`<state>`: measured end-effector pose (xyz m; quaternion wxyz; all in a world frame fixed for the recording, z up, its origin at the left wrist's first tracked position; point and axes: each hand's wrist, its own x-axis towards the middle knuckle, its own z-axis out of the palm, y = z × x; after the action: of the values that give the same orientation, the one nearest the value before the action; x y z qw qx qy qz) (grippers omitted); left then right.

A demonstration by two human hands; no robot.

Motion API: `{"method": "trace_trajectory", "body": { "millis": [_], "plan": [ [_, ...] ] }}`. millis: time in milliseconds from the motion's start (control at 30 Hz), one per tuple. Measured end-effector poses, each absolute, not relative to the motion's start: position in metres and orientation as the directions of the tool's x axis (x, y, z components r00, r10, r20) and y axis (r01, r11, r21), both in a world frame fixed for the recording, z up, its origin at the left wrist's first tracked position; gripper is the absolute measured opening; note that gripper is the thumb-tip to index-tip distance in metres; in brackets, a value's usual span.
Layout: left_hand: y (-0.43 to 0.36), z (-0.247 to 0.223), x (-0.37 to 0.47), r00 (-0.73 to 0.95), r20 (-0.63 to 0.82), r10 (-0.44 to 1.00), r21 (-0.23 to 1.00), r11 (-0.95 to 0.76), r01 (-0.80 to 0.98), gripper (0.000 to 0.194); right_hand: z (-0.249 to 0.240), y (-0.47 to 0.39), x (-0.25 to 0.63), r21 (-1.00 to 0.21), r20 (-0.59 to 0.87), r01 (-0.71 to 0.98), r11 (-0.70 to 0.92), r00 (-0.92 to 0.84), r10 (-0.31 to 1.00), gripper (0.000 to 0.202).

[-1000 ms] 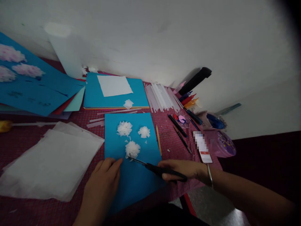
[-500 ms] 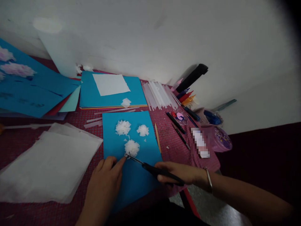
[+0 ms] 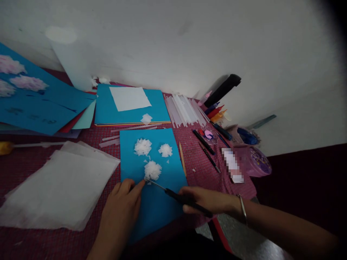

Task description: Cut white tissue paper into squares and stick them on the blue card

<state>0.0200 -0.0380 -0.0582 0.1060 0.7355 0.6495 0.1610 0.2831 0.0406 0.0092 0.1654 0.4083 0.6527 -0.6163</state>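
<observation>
Scissors closed at the lower edge of the front white paper flower [image 3: 153, 170], which sits on the blue card [image 3: 154, 213].
The black-handled scissors [image 3: 177, 197], gripped in the right hand's [image 3: 200, 199] curled fingers, have had their handles drawn together since a second ago, suggesting a snip; the left hand [image 3: 121, 204] has moved in to the flower's edge, whether pinching I cannot tell. Two more paper flowers [image 3: 142, 147] lie beyond, unmoved on the card.

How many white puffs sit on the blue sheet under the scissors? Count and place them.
3: the upper-left puff, the upper-right puff, and the lower puff by the tips of the scissors, all on the blue sheet. None looks hidden.
</observation>
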Motion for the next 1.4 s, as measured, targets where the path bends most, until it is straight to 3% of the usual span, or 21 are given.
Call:
{"method": "trace_trajectory", "body": {
  "millis": [233,433,633,900,1100,1300,1400],
  "plan": [
    [-0.039,-0.057,0.019,0.022,0.089,0.996,0.432,-0.059,0.900,0.022,0.014,0.040,0.300,-0.662,-0.743,0.736,-0.144,-0.619,0.255,0.052],
    [-0.038,-0.057,0.019,0.062,0.110,0.992,0.371,-0.099,0.923,0.032,0.013,0.044,0.295,-0.659,-0.749,0.728,-0.190,-0.611,0.259,0.056],
    [-0.038,-0.056,0.019,0.070,0.121,0.990,0.377,-0.111,0.919,0.033,0.013,0.054,0.285,-0.650,-0.754,0.747,-0.139,-0.611,0.239,0.057],
    [-0.038,-0.055,0.018,0.112,0.105,0.988,0.367,-0.143,0.919,0.035,0.012,0.051,0.278,-0.643,-0.766,0.732,-0.226,-0.606,0.215,0.053],
    [-0.038,-0.060,0.018,0.094,0.095,0.991,0.403,-0.125,0.907,0.035,0.010,0.051,0.276,-0.670,-0.720,0.740,-0.059,-0.628,0.297,0.047],
    [-0.041,-0.064,0.011,0.014,0.108,0.994,0.505,-0.067,0.861,0.031,0.028,0.067,0.292,-0.686,-0.699,0.727,0.029,-0.669,0.253,0.054],
    [-0.035,-0.062,0.007,0.024,0.123,0.992,0.457,-0.078,0.886,0.032,0.045,0.090,0.301,-0.713,-0.615,0.695,0.090,-0.683,0.394,0.053]
  ]
}}
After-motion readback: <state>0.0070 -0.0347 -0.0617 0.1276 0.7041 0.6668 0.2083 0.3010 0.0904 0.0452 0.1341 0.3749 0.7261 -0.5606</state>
